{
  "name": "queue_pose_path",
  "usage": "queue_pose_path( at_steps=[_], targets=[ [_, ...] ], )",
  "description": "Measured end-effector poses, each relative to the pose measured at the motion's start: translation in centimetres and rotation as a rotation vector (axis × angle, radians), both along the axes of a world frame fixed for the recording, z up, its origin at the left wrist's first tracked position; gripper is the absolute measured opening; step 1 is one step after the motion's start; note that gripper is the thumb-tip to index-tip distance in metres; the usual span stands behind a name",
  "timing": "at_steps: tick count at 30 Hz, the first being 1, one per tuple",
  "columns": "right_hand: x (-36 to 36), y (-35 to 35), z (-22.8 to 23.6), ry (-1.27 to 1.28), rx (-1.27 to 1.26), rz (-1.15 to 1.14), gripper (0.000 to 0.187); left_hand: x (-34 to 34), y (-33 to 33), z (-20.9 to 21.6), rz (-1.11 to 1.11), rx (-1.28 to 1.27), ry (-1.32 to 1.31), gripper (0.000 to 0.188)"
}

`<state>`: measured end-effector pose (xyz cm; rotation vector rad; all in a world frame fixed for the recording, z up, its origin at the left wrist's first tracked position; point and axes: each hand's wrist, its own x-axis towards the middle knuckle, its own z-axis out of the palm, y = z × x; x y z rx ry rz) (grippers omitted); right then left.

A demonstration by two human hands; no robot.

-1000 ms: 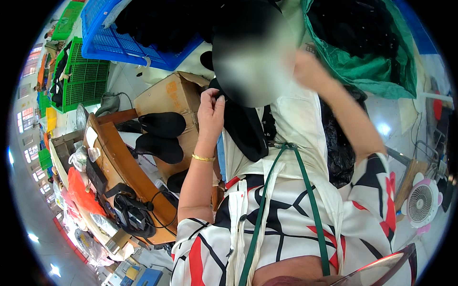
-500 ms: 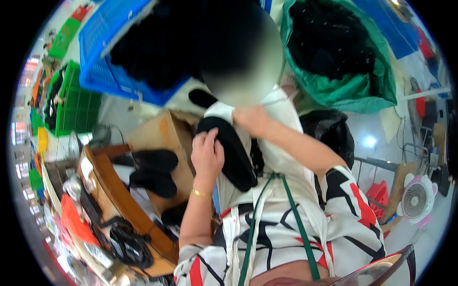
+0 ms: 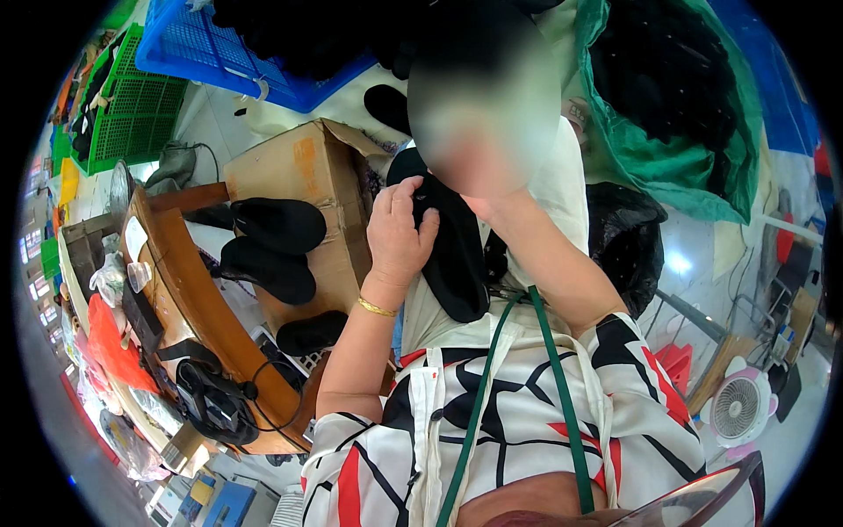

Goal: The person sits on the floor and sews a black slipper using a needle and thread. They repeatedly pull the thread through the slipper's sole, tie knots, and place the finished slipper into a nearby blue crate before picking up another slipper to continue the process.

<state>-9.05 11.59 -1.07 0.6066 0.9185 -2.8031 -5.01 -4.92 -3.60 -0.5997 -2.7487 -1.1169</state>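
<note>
A black fabric shoe [image 3: 461, 272] lies lengthwise over my lap on the pale apron [image 3: 569, 211]. My left hand [image 3: 402, 230] grips its left side near the far end, fingers curled over the edge and thumb on top. My right hand [image 3: 499, 204] is at the far right side of the same shoe. A round blurred patch covers most of its fingers, so what they hold is hidden. Another black shoe [image 3: 386, 107] lies just beyond, partly behind the blur.
Left of me, a pair of black shoes [image 3: 274, 250] rests by an open cardboard box [image 3: 290, 176] and a wooden table [image 3: 198, 307]. A blue crate [image 3: 211, 53] and a green sack [image 3: 702, 189], both full of black pieces, stand ahead. Right are a black bag [image 3: 625, 237] and a fan [image 3: 739, 408].
The whole view has shifted, with the crate and box now higher in it. My left hand stays on the shoe. My right hand has come closer to the shoe and into the blurred patch.
</note>
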Motion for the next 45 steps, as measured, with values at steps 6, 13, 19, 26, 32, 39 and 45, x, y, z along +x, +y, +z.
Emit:
queue_pose_path(
  at_steps=[6, 13, 19, 26, 32, 39, 45],
  targets=[
    [0.0, 0.8, 0.4, -0.009, 0.023, 0.002, 0.028, -0.1, 0.1, -1.0, -0.015, -0.044, 0.033, 0.043],
    [1.8, 1.3, 2.1, -0.01, 0.047, 0.003, 0.028, -0.4, 0.2, -1.3, -0.05, -0.06, 0.112, 0.045],
    [6.1, 1.9, 1.3, 0.096, -0.025, -0.055, 0.024, -0.2, 0.1, -1.5, -0.111, -0.041, 0.104, 0.044],
    [7.8, -0.1, 3.8, 0.303, 0.577, 0.126, 0.021, -0.3, 0.8, -0.3, -0.144, -0.264, 0.087, 0.043],
    [8.6, -0.6, 7.6, 0.566, 0.58, 0.042, 0.022, -2.1, 1.3, 3.4, -0.252, -0.498, 0.256, 0.038],
    [13.4, 1.8, 9.2, 0.593, 0.663, -0.065, 0.021, -2.2, 4.6, 6.7, -0.604, -0.429, 0.389, 0.029],
    [19.2, 0.4, 7.9, 0.612, 1.004, -0.052, 0.025, 3.3, 4.1, 3.5, -0.697, -0.315, 0.163, 0.024]
  ],
)
